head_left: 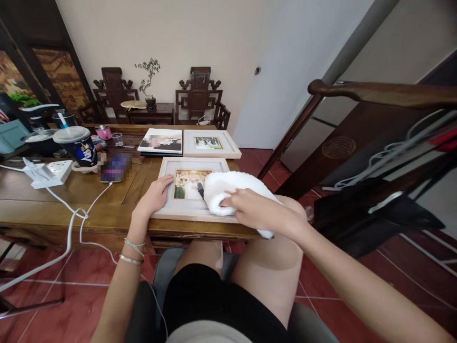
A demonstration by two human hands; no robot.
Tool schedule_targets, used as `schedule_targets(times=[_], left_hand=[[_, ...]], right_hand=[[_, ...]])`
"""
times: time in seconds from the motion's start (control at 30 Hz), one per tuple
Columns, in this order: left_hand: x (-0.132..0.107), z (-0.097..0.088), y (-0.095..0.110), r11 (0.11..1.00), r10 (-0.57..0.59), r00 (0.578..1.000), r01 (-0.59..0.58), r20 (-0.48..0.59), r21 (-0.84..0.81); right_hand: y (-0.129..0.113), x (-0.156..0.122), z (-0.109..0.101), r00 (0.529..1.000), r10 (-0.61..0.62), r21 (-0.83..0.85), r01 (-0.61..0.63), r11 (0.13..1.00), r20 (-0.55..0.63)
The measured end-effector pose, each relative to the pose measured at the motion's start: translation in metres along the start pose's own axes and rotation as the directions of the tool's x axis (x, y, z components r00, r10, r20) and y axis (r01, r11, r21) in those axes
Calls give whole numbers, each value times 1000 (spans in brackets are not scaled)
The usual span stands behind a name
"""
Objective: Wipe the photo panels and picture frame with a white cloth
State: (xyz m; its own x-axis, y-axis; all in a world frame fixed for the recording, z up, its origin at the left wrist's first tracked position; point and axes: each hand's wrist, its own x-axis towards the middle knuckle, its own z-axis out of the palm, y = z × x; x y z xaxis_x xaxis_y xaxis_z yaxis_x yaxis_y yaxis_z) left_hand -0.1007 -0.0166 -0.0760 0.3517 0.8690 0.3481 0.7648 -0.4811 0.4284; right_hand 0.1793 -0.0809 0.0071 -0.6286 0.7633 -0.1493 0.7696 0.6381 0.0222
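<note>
A pale picture frame (162, 202) lies flat at the table's front edge, with a photo (183, 183) behind its pane. My left hand (154, 195) grips the frame's left side, fingers lying over the rim and the thumb side partly hidden. On the lower right of the frame, my right hand (250, 205) presses down a fluffy white cloth (232, 183), its fingers bunched into the fabric. The cloth covers the right part of the photo and pane, and one end hangs over the table edge toward my thigh.
A second framed picture (210, 143) and a stack topped by a photo print (160, 141) lie behind. To the left are a phone (116, 167) on a charging cable, a lidded drink cup (80, 147), a power strip (50, 174) and a small glass (117, 139). A wooden rack (357, 90) stands right.
</note>
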Motion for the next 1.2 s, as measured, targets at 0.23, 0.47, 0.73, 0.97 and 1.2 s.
schedule_targets(times=[0.23, 0.47, 0.73, 0.97, 1.2], left_hand=[[0, 0, -2, 999, 20, 1000, -20, 0, 38], [0, -5, 2, 1000, 27, 999, -27, 27, 1], [-2, -3, -2, 1000, 25, 1000, -25, 17, -18], [-1, -1, -3, 1000, 13, 999, -13, 40, 3], [-1, -6, 2, 999, 38, 999, -37, 37, -18]], right_hand=[[-51, 11, -12, 1000, -8, 11, 8, 1000, 20], [-87, 52, -1, 984, -145, 42, 150, 988, -102], [-43, -5, 12, 991, 17, 43, -11, 999, -135], [-38, -15, 20, 985, 37, 64, -26, 998, -167], [-85, 33, 19, 980, -104, 78, 119, 990, -170]])
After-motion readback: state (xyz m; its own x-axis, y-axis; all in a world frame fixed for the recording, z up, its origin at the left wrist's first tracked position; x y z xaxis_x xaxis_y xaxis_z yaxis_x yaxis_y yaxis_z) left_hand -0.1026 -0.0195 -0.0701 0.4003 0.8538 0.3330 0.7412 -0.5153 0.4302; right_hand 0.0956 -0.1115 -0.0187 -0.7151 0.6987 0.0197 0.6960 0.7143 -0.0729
